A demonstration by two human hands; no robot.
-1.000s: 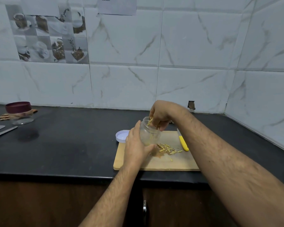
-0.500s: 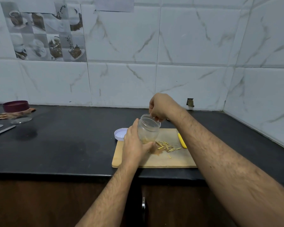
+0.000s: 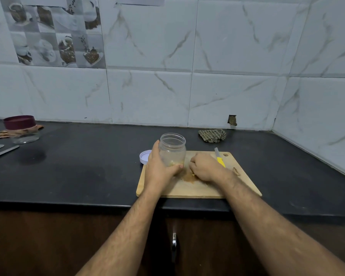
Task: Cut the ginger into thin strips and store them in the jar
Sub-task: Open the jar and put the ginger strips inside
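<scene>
Ginger strips [image 3: 193, 174] lay low in the centre of the frame on the wooden cutting board [image 3: 189, 189], mostly hidden under the right hand [image 3: 205, 168], whose fingers curled down over them as if gathering a pinch. Just left, touching the board, the clear jar [image 3: 172, 150] stood upright and open-mouthed, the left hand [image 3: 159, 169] wrapped round its lower wall. The right hand was nearer; the jar mouth lay up and left of it. No writing was readable.
</scene>
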